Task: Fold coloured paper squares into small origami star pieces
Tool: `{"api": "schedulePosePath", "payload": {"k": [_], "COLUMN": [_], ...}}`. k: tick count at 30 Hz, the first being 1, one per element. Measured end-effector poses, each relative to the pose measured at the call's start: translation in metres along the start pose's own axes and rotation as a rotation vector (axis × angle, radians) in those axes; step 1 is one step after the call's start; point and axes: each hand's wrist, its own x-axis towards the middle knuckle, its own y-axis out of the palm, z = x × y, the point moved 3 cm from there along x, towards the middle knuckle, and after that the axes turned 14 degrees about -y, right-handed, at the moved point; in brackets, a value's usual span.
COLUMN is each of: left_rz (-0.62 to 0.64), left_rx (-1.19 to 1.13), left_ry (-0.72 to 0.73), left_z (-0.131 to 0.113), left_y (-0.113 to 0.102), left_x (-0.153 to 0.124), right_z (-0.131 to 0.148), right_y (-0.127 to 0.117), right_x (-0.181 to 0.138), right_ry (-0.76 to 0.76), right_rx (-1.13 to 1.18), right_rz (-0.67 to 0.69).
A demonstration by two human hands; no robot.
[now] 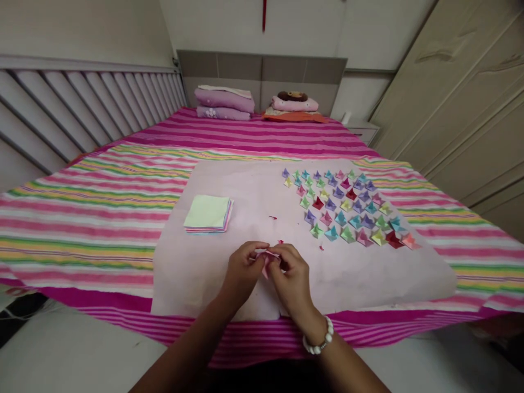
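My left hand and my right hand meet over the near edge of a pale pink sheet spread on the bed. Both pinch a small folded pink paper piece between their fingertips. A white bead bracelet circles my right wrist. A stack of coloured paper squares, pale green on top, lies to the left of my hands. To the right, several small folded paper shapes in many colours sit in rows.
The bed carries a pink, green and yellow striped cover. Folded purple bedding and a pink pillow with a toy lie by the headboard. A slatted rail runs along the left, wardrobe doors on the right.
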Motion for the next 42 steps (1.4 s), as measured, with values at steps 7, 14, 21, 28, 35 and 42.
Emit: {"api": "schedulePosePath", "payload": {"k": [7, 14, 21, 28, 35, 42], "left_rz": [0.213, 0.353, 0.176, 0.236, 0.123, 0.118], "left_rx": [-0.219, -0.342, -0.197, -0.214, -0.096, -0.191], "left_ry": [-0.191, -0.228, -0.119, -0.127, -0.052, -0.073], "left_z": [-0.002, -0.001, -0.005, -0.014, -0.018, -0.010], "left_y": [-0.008, -0.009, -0.012, -0.011, -0.012, -0.010], "left_x": [0.001, -0.003, -0.003, -0.007, -0.003, -0.002], "right_z": [-0.013, -0.005, -0.006, -0.011, -0.009, -0.010], "right_y": [-0.007, -0.011, -0.008, -0.003, 0.000, 0.002], "right_x": [0.003, 0.008, 0.004, 0.001, -0.004, -0.007], "right_ry": [0.451, 0.558, 0.529, 0.541, 0.557, 0.587], "right_rx": [0.544, 0.785, 0.761, 0.605, 0.552, 0.606], "right_rz": [-0.006, -0.024, 0.115, 0.119, 0.179, 0.125]}}
